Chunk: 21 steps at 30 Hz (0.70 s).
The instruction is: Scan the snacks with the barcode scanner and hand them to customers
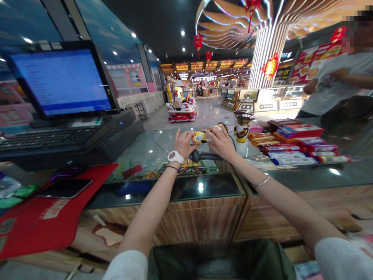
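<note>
Okay, both hands holding small yellow packet (203,137) above glass counter (163,144), middle of frame. Left hand (183,143) gripping near end, fingers spreading up. Right hand (221,143) wrapping far end, fingers curling over. Black scanner (202,156) lying just under hands. Two cups (243,126) standing just right of hands. Candy bars (291,146) lying in rows at right. Screen (62,79) glowing blue, upper left of frame. Person (335,85) standing upper right.
</note>
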Motion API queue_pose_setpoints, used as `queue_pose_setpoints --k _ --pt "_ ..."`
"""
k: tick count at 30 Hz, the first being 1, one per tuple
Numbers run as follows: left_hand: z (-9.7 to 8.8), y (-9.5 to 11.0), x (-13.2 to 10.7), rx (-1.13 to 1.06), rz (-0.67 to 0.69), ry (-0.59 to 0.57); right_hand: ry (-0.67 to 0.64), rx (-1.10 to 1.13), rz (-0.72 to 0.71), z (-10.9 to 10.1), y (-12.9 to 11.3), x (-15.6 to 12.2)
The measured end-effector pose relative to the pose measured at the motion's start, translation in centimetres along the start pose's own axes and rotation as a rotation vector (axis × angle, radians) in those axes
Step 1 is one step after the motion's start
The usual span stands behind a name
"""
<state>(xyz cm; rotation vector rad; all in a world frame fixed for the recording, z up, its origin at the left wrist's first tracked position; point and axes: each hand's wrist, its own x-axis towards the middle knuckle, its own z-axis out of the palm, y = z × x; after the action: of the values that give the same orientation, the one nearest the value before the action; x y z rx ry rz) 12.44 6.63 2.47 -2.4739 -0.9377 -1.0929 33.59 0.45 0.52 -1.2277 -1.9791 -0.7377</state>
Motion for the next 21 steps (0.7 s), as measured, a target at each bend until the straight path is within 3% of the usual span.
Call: queue_pose_setpoints --k 5,11,16,21 --pt "-0.3 -1.9 0.0 0.026 -0.065 -0.006 -0.031 0.216 -0.044 0.3 0.5 0.2" --pt "-0.7 -4.1 -0.7 0.063 -0.052 -0.078 -0.157 0.462 -0.048 1.2 0.5 -0.5" --pt "-0.7 -5.2 -1.4 0.095 -0.092 -0.082 -0.408 0.500 0.052 2.6 0.0 -1.6" --pt "-0.7 -5.5 -1.5 0.100 -0.129 -0.043 -0.480 0.454 0.041 3.4 0.1 -2.2"
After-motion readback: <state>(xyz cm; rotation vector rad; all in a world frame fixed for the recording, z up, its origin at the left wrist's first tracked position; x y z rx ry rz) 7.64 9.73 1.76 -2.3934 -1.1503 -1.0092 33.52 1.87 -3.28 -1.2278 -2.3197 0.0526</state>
